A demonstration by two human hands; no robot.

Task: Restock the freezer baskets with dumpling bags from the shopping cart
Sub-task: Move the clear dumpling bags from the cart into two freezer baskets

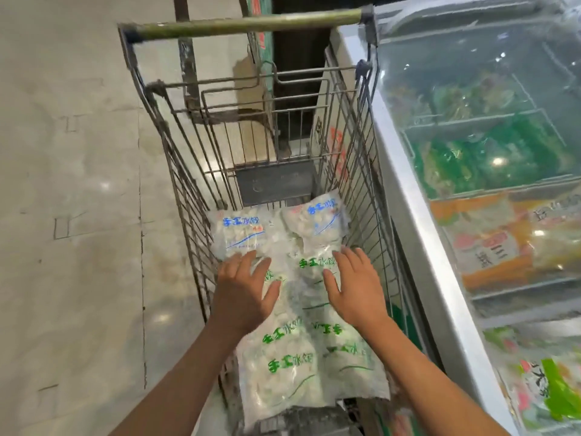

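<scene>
Both hands reach down into the wire shopping cart (195, 171), fingers spread and nearly straight. The left hand (243, 289) and right hand (352, 287) lie flat over the heap of dumpling bags (298, 357), each grip loose, pinching nothing. Beyond the fingertips lie two blue-lettered bags (242, 234). The glass-topped freezer (440, 247) stands just right of the right hand.
</scene>
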